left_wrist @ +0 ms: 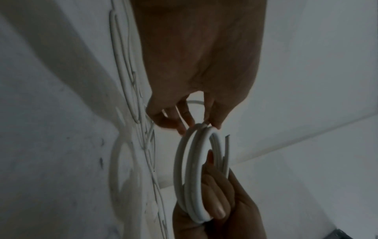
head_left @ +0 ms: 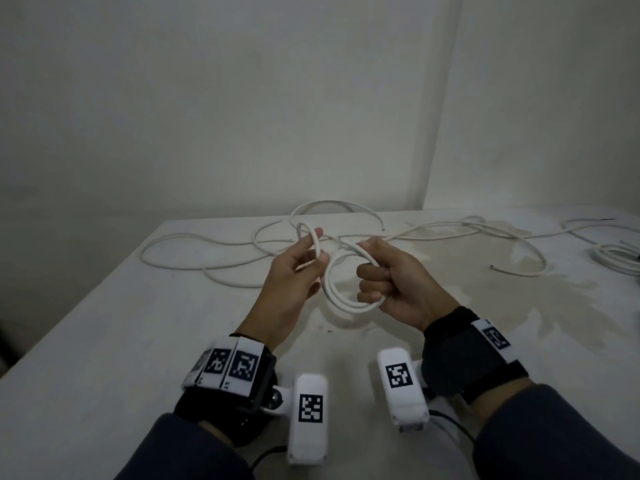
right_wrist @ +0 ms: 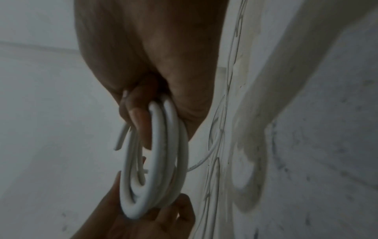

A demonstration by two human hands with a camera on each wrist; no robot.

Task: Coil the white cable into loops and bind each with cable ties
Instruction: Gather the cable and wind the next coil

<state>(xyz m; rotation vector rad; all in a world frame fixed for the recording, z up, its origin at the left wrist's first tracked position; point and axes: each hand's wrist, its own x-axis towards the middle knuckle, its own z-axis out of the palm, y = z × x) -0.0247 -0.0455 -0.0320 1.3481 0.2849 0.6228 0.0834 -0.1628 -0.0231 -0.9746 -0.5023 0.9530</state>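
A small coil of white cable [head_left: 343, 299] hangs in the air above the table, held between both hands. My right hand [head_left: 377, 275] grips its right side with fingers curled round the loops [right_wrist: 157, 145]. My left hand [head_left: 308, 258] pinches the coil's left side and a fresh loop of cable [head_left: 310, 237] between thumb and fingers. In the left wrist view the coil [left_wrist: 196, 169] shows several turns and a cut end sticking out. The rest of the white cable [head_left: 207, 244] trails loose over the table behind the hands. No cable tie is visible.
The white table [head_left: 104, 341] ends at a left edge [head_left: 69, 327] and meets walls at the back. More loose cable [head_left: 502, 237] sprawls at the right, and another cable bundle [head_left: 616, 258] lies at the far right edge.
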